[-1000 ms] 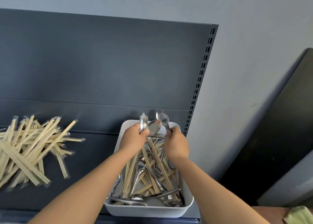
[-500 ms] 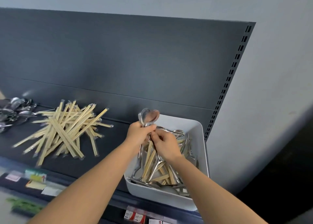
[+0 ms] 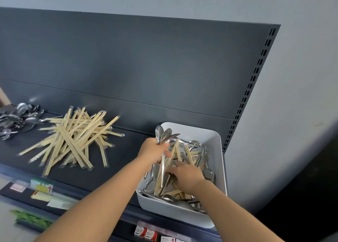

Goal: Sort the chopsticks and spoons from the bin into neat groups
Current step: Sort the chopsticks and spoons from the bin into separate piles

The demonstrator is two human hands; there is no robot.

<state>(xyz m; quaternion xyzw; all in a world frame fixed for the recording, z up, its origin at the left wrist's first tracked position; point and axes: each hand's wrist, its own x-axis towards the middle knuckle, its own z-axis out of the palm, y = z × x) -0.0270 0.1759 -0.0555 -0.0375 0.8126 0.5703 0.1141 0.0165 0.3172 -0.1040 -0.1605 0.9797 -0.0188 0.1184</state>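
Gripping a bunch of spoons (image 3: 164,135) above the bin (image 3: 218,161), the left hand (image 3: 152,149) has its fingers clamped on their handles. The right hand (image 3: 186,176) digs into the mixed cutlery; whether its fingers hold anything, I cannot tell. Tangled chopsticks (image 3: 73,141) may snag and spill onto the shelf (image 3: 128,150).

left hand (image 3: 152,149) gripping spoons (image 3: 165,135) over bin (image 3: 218,168)

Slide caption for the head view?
Left hand holds spoons; right hand digs in white bin beside chopstick pile.
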